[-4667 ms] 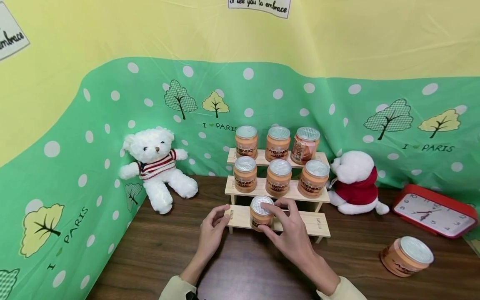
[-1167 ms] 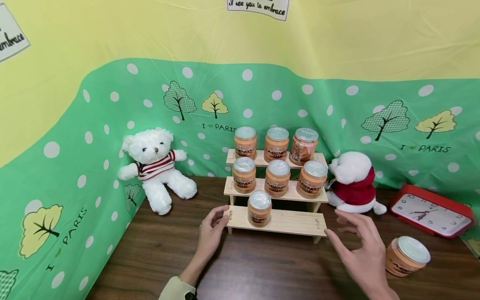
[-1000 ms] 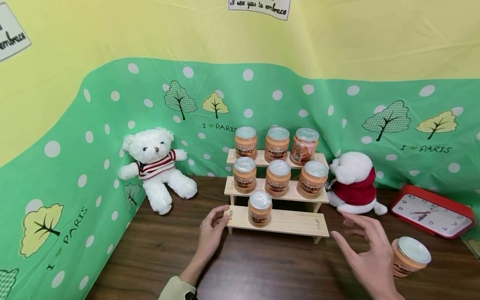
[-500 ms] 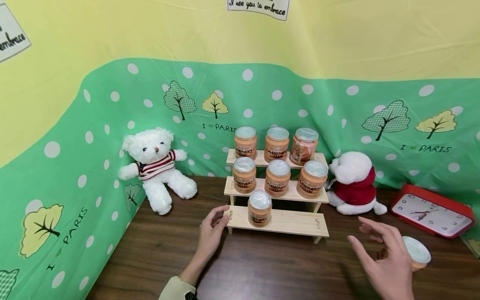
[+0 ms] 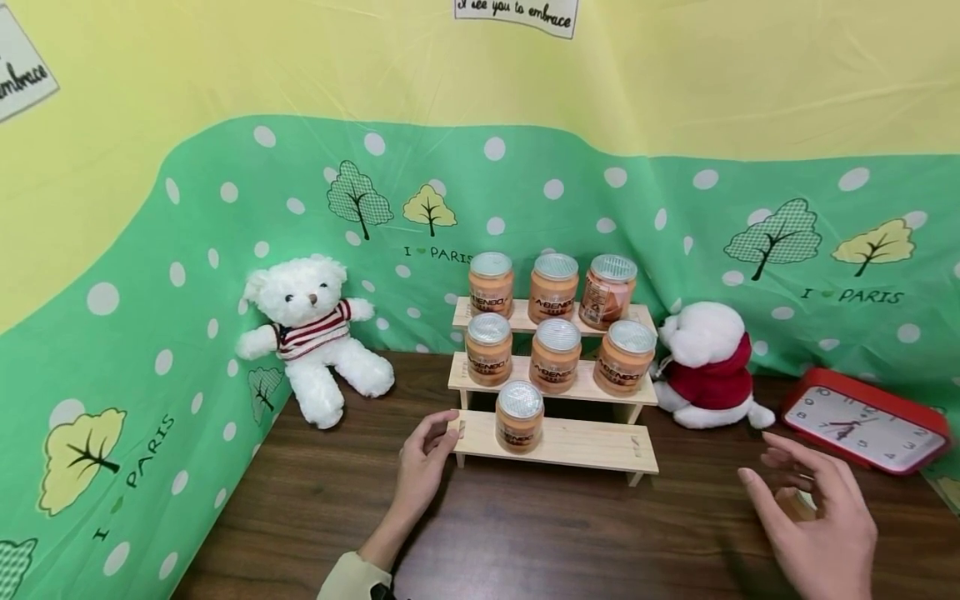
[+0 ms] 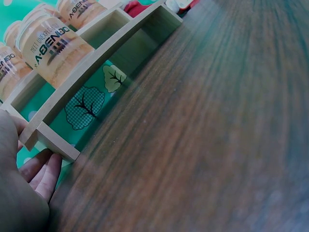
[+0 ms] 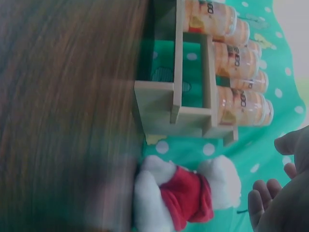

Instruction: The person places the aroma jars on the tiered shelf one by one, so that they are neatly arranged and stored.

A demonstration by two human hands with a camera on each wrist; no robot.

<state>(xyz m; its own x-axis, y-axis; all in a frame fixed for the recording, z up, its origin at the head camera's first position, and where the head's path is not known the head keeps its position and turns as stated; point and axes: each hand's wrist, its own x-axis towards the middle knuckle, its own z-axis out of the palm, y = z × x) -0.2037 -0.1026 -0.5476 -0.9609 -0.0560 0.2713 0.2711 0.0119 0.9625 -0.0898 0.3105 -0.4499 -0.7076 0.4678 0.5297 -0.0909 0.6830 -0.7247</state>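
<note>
My left hand (image 5: pixel 423 467) holds the left end of the lowest tier of a wooden step rack (image 5: pixel 592 443); in the left wrist view, fingers (image 6: pixel 48 176) lie against its end leg. On that tier stands one orange jar (image 5: pixel 519 421) with a clear ribbed lid, left of the middle. Three like it, including a middle jar (image 5: pixel 555 358), fill the second tier, and three more, one a back jar (image 5: pixel 553 290), the top tier. At the right, my right hand (image 5: pixel 821 521) hovers with spread, bent fingers in front of a loose jar (image 5: pixel 799 503), which it mostly hides.
A white teddy bear (image 5: pixel 315 333) in a striped top sits left of the rack. To the right are a white plush toy (image 5: pixel 708 367) in red and a red-framed clock (image 5: pixel 866 421). A green and yellow cloth (image 5: pixel 420 150) hangs behind the dark wooden table (image 5: pixel 480 533).
My right hand let go of the jar on the lowest tier and moved right to the loose jar, now covering most of it. My left hand has stayed at the rack's end.
</note>
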